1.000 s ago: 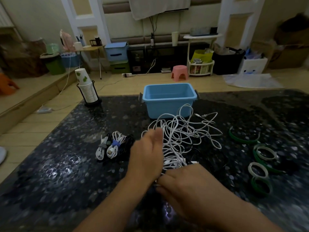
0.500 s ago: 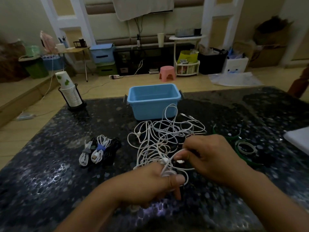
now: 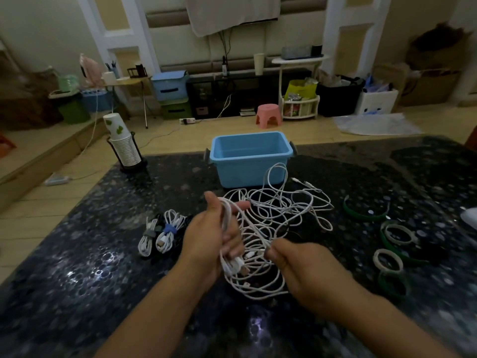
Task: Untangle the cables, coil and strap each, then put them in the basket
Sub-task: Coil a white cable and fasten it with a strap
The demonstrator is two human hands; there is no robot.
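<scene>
Dark speckled surface, one blue basket, white cable tangle.
Left hand grips gathered loops; right hand pinches one strand; two strapped white coils.

both forearms cut off at the bottom edge. left hand covering part of the white cable tangle and the dark coil beside the strapped bundles. white object at the tabletop's right edge cropped, unidentifiable. nearest green straps blurred.

head-worn wide view, forward and down, close over table
</scene>
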